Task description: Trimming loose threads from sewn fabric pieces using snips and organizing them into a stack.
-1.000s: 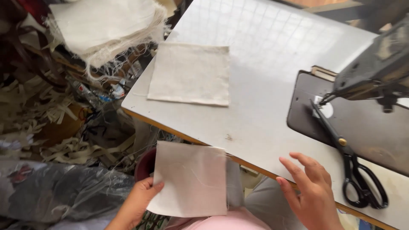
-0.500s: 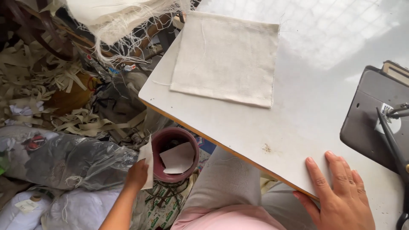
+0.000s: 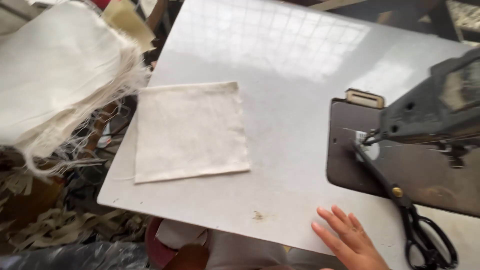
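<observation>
Our right hand [image 3: 350,240] lies flat on the desk [image 3: 280,75] at its near edge, fingers spread apart, palm down, clamped on nothing. We take the folded cloth square [image 3: 190,131] as our landmark. From that square, the right hand sits toward us and off to the right, well apart, with bare desk and a small brownish stain [image 3: 258,215] between them. So the square lies ahead and to the left of the hand, flat on the desk, its edges roughly in line with the desk's edges and its left side close to the desk's left rim. It is near enough square that we cannot name a long axis.

Our left hand is not in view, so we cannot tell whether it is open or closed; the right hand is the only one we can place against the cloth.

Right of the square, well apart, stands the dark sewing machine [image 3: 430,115] on its dark base plate [image 3: 350,165]. A pair of black scissors [image 3: 405,210] lies across that plate, blades pointing away toward the needle, handles toward us, just beside the right hand. Left of the square, off the desk, sits a stack of frayed pale cloth [image 3: 55,80]. Toward us from the square, below the desk edge, a reddish bucket rim [image 3: 152,245] shows.
</observation>
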